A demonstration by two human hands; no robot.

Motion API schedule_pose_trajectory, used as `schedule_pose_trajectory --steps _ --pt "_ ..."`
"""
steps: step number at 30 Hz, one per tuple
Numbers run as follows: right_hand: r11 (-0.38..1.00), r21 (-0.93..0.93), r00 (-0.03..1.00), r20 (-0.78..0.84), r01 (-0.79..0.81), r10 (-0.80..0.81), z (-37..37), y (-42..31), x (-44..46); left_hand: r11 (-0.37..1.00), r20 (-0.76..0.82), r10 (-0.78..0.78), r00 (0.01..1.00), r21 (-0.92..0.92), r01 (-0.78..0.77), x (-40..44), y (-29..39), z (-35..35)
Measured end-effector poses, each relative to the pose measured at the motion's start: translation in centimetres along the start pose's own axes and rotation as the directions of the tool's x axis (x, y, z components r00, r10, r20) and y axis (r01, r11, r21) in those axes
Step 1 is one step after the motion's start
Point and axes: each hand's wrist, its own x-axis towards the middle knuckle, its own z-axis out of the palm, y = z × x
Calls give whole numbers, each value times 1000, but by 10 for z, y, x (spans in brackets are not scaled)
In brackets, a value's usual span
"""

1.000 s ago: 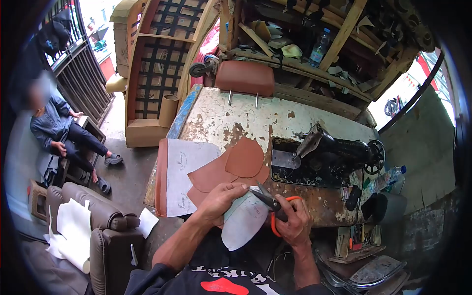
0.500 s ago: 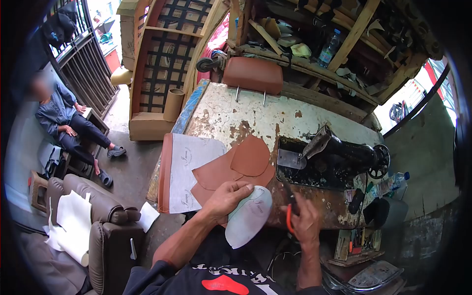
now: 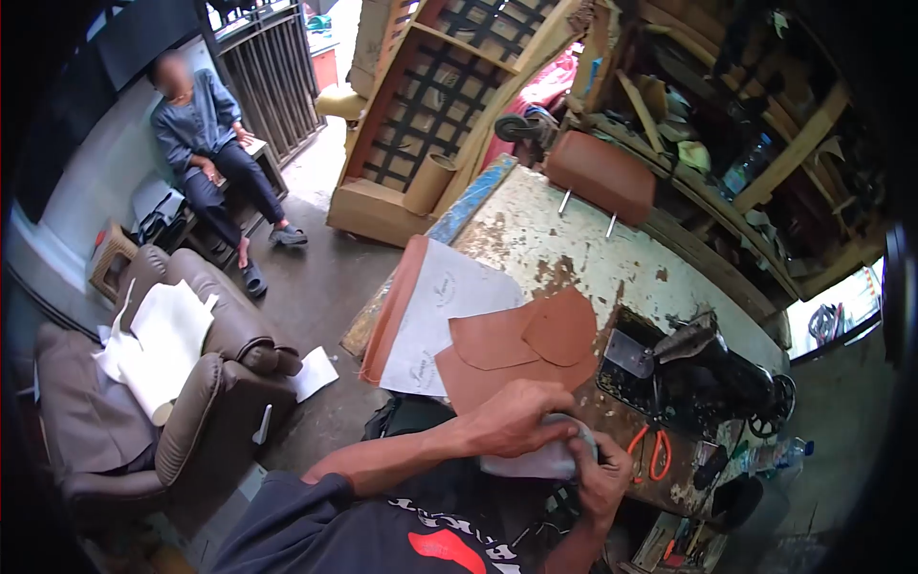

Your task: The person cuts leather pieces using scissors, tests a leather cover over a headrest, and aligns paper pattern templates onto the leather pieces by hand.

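Observation:
Between both hands, close to my body, is a leather piece (image 3: 526, 466) with its pale backing showing, its edge bent by the fingers. My left hand (image 3: 516, 419) grips its upper edge from above. My right hand (image 3: 602, 474) pinches its right side with thumb and fingers. To the right, orange-handled scissors (image 3: 660, 457) lie on the table near the sewing machine. Just beyond my hands, brown cut leather pieces (image 3: 492, 335) overlap, one with a rounded end. Under them is a larger brown sheet (image 3: 449, 287), its white printed backing facing up.
A black sewing machine (image 3: 708, 359) stands on the worn table (image 3: 535, 225) at right. A brown headrest (image 3: 601, 177) with metal posts lies at the back. At left are a brown armchair (image 3: 220, 316) with white material and a seated person (image 3: 206, 143).
The scissors have left my right hand and lie on the table. My right hand has joined the left on the leather piece, which is now bent. The view has swung left.

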Motion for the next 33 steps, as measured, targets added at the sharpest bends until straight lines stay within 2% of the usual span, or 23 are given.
schedule_pose_trajectory --steps 1,2,3,4,6,7,8,9,10,12,14,16,17,18,20,22,25,27,28,30,31,32,33 --pt "1000 12 993 -115 6 -5 4 2 1 999 -77 -37 996 29 39 -4 -2 -1" --pt "1000 20 972 -234 10 -5 7 4 1 998 -78 -46 996 29 48 -9 -1 -1" --pt "998 -12 936 -349 54 -54 13 6 3 981 -303 32 952 192 29 -12 1 -1" --pt "998 -14 934 -354 55 -56 18 3 6 936 -495 148 857 350 41 -13 4 -1" --pt "844 -471 754 -447 259 -481 31 -8 11 939 -471 93 877 334 79 -22 19 4" --pt "837 -478 758 -433 267 -489 41 -13 10 999 -396 -15 918 27 28 -23 24 10" --pt "801 -518 798 -324 300 -508 45 -19 8 957 -285 -100 953 -290 14 -26 27 18" --pt "794 -510 814 -270 332 -514 50 -20 7 848 -217 -236 947 -522 91 -27 26 28" --pt "786 -497 825 -215 369 -523 55 -20 8 849 -219 -236 947 -521 91 -26 20 34" --pt "787 -480 838 -173 387 -517 60 -21 13 701 -253 -320 913 -711 49 -22 0 42" --pt "797 -471 858 -147 377 -492 61 -24 11 681 -242 -332 912 -730 54 -20 -2 36" --pt "796 -410 853 -77 446 -517 58 -31 11 652 -237 -363 901 -756 64 -20 -4 29" --pt "847 -362 883 -117 389 -455 57 -34 9 551 -160 -411 897 -828 105 -20 -2 25" --pt "849 -378 877 -158 370 -453 55 -31 13 564 -168 -427 888 -818 116 -20 -2 24" --pt "886 -261 899 -114 383 -422 48 -24 12 572 -182 -465 866 -809 137 -19 -6 25" --pt "868 -274 876 -142 413 -462 48 -29 13 589 -180 -463 868 -795 149 -18 -9 24" --pt "911 -199 878 -258 360 -403 52 -25 14 567 -188 -476 859 -812 137 -18 -6 24" --pt "870 -338 842 -286 358 -458 52 -27 18 712 -281 -363 888 -698 70 -17 -5 29" --pt "870 -340 840 -291 357 -458 52 -28 19 713 -278 -359 891 -698 70 -18 -4 31" --pt "861 -361 829 -301 358 -471 53 -30 19 848 -320 -281 905 -524 78 -20 -2 34" --pt "864 -357 832 -299 356 -467 53 -30 19 901 -383 -204 901 -433 20 -19 0 34" --pt "835 -409 800 -318 367 -508 53 -30 20 901 -385 -210 899 -432 25 -19 3 33" --pt "804 -461 765 -335 376 -550 52 -30 21 946 -372 -146 917 -322 20 -19 7 31"
